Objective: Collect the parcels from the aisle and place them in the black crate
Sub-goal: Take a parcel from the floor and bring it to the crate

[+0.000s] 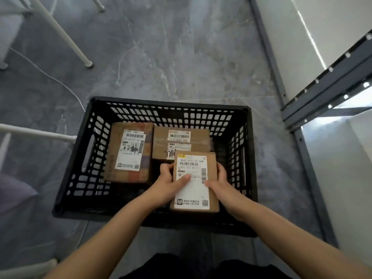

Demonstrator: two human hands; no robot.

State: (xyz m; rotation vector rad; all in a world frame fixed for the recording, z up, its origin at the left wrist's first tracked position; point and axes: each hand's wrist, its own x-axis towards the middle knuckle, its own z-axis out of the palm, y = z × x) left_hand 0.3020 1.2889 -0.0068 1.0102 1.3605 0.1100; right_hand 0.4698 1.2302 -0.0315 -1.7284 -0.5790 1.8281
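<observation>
While both hands, left hand [168,183] and right hand [220,185], clamp a labelled cardboard parcel [194,181], it sits over the black crate's [80,158] near-right part.

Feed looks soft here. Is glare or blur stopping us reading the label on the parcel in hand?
Head view: mild blur, so the label on the held parcel shows barcodes but unreadable small print; no glare there. Same view: bright hotspots along the shelf rail, and wide-angle bending at the black crate rim.

Rear brown cardboard parcel [177,137]: handwritten digits partly behind the held cardboard parcel [194,191].
Grey metal shelf frame [332,82]: cut by right edge.
</observation>
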